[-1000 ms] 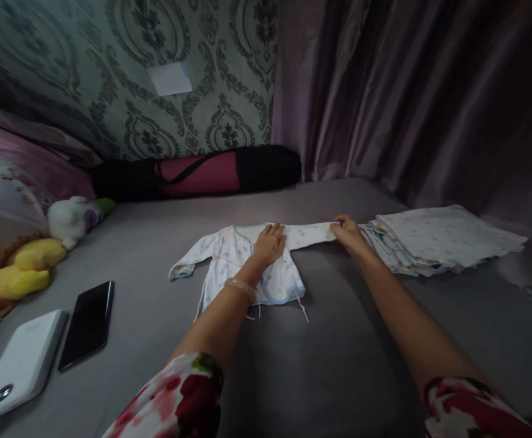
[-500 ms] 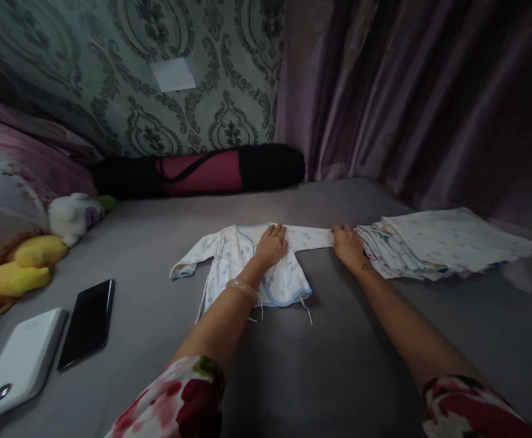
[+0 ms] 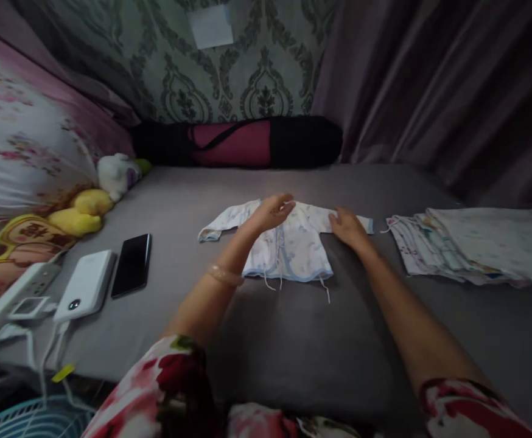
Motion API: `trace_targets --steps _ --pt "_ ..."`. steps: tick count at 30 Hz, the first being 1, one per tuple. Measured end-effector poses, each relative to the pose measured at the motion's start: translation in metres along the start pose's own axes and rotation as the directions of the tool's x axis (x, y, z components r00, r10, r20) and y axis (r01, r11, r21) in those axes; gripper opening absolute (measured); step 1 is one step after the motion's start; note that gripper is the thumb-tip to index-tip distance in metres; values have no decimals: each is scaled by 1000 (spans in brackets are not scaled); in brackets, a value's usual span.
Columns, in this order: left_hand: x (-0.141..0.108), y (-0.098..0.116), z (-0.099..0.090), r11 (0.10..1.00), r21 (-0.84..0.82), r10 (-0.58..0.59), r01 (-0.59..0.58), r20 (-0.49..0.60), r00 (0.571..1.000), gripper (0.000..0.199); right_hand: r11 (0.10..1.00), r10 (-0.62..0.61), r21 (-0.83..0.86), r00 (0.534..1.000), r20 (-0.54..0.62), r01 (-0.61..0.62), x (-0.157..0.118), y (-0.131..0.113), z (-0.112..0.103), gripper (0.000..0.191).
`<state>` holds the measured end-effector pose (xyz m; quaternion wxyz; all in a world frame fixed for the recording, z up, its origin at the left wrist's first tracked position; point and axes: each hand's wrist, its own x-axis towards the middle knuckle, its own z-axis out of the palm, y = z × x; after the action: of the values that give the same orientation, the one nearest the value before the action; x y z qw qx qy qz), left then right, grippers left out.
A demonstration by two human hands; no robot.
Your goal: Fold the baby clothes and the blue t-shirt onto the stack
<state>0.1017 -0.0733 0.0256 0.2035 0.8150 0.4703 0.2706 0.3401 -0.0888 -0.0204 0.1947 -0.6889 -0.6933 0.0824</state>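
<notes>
A small white baby wrap shirt [image 3: 305, 237] with a pale print, blue edging and tie strings lies spread on the grey sheet, both sleeves stretched outward. Over its neckline is my left hand [image 3: 273, 212], a bracelet on the wrist; its fingers are stretched out and slightly bent, and whether they touch the cloth is hard to tell. My right hand [image 3: 348, 227] lies on the right-side sleeve, fingers extended, with the blue cuff showing beyond it.
Folded baby clothes [image 3: 485, 243] are stacked at the right. On the left are a black phone [image 3: 132, 265], a white power bank [image 3: 86, 285], a power strip [image 3: 19, 298] with cables, and plush toys [image 3: 77, 216]. A black and maroon long bag [image 3: 234, 143] lies along the wall.
My view has tilted down and shifted left. My left hand has moved from the shirt's front up to the neckline. My right hand has slid inward from the cuff along the sleeve.
</notes>
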Motion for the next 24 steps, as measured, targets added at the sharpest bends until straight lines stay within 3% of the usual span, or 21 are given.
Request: trace_targets --steps 2,4,7,9,11,14,18,24 --pt "-31 8 -21 997 40 -72 73 -41 997 26 996 34 81 995 -95 -26 -4 -21 -12 39" --pt "-62 16 -26 990 76 -114 115 -18 993 22 988 -29 152 996 -79 40 -14 -50 -21 35" --pt "-95 23 -8 986 100 -140 132 73 987 19 978 -170 149 972 165 146 -36 -93 -20 26" --pt "-108 24 10 983 112 -157 147 88 984 16 988 -154 29 940 304 153 -53 -110 -12 23" --pt "-116 23 25 972 148 -190 182 39 981 11 986 -120 -62 925 361 152 -66 -118 -4 23" --pt "-124 20 35 957 183 -218 223 -46 975 20 984 -101 -93 908 406 151 -78 -118 -2 28" --pt "-129 16 34 962 141 -223 232 -82 971 24 985 -102 -87 903 417 152 -81 -117 -5 33" --pt "-126 13 31 957 120 -253 265 -108 961 10 976 -102 -143 929 355 162 -85 -123 3 29"
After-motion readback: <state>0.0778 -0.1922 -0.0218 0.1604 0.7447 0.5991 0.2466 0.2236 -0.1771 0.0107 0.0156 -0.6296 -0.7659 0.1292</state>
